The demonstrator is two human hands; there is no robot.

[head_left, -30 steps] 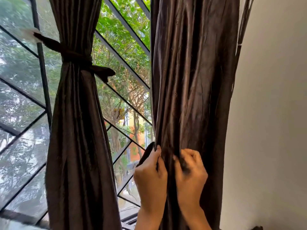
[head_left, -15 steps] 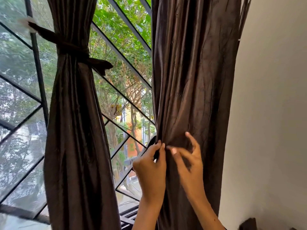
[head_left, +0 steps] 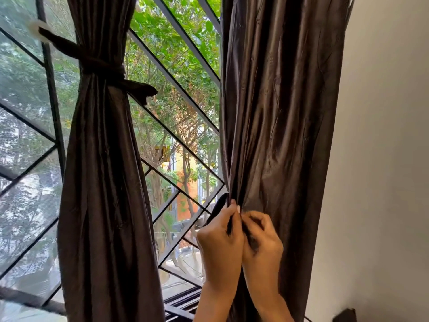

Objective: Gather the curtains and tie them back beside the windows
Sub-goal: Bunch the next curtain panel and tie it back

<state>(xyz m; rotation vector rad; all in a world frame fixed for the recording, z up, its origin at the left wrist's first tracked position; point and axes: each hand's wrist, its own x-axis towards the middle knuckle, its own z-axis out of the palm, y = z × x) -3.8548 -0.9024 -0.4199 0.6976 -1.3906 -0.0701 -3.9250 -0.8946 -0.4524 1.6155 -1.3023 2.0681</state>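
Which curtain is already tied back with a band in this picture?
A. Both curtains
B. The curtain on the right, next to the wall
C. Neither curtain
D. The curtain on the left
D: a dark tie band cinches the left curtain, while the right curtain hangs unbound, gripped by the left hand and the right hand.

The right curtain point(head_left: 278, 112) runs off the top edge, its lower part hidden behind both hands. A dark object point(head_left: 344, 316) at the bottom edge is cut off, unidentifiable.
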